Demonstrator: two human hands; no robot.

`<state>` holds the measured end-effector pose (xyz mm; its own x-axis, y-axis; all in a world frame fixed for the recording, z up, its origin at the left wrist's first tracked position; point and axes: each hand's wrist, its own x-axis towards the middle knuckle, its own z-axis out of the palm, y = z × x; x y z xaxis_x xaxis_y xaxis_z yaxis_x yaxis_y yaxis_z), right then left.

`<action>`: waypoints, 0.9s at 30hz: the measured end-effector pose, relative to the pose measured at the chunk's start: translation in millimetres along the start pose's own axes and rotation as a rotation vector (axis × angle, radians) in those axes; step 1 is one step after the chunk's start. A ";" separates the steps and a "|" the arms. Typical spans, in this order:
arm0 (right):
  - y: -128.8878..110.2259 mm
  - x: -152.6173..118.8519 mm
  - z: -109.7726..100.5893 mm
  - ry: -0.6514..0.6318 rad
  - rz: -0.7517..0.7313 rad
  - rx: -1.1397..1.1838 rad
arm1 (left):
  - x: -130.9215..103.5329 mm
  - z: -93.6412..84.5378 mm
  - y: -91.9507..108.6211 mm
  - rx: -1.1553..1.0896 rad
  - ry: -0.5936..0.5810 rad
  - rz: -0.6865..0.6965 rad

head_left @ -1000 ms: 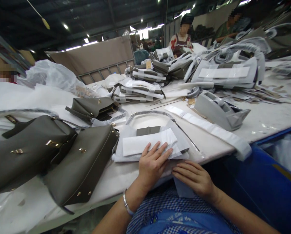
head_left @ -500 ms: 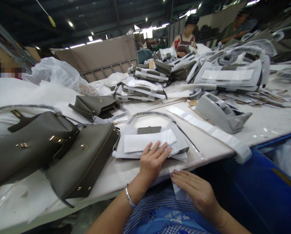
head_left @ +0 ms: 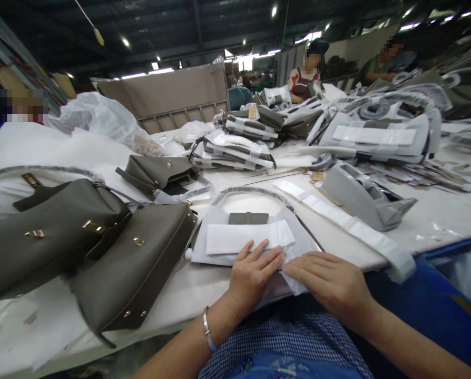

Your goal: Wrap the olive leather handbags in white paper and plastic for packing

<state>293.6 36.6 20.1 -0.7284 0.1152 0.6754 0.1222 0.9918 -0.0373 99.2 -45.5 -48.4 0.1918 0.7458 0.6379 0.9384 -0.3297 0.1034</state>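
A grey-green bag wrapped in white sheet lies flat near the table's front edge, its covered handle arching away from me. Across its front is a folded white strip. My left hand rests on the strip's lower right part, fingers spread, holding nothing. Beside it my right hand lies at the wrapping's lower right corner with its fingers together, over a piece of thin white sheet that hangs at the edge. How much of that sheet is under the fingers is hidden.
Unwrapped bags lie at the left. A grey tape dispenser and a long white strip are at the right. Wrapped bags are piled behind. A person is across the table; blue material is below its right edge.
My right hand has moved up from below the table edge to the wrapping's corner, bringing the thin sheet with it. My left hand stays on the wrapped bag. The view has shifted slightly.
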 end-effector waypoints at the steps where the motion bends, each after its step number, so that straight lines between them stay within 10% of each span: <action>1: 4.3 5.0 -0.1 -0.015 0.010 0.003 | 0.1 0.3 -0.1 -0.008 0.002 -0.004; 14: 62.2 40.3 24.1 -0.418 0.544 0.216 | 5.0 2.4 -1.2 -0.129 0.071 -0.018; 27: 81.6 47.6 46.9 -0.520 0.574 0.269 | 10.5 0.1 -2.7 -0.077 0.048 -0.061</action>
<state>237.3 125.6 14.6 -0.8292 0.5542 0.0724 0.4532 0.7425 -0.4932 98.7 -36.8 -42.0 0.1194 0.7377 0.6645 0.9227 -0.3297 0.2001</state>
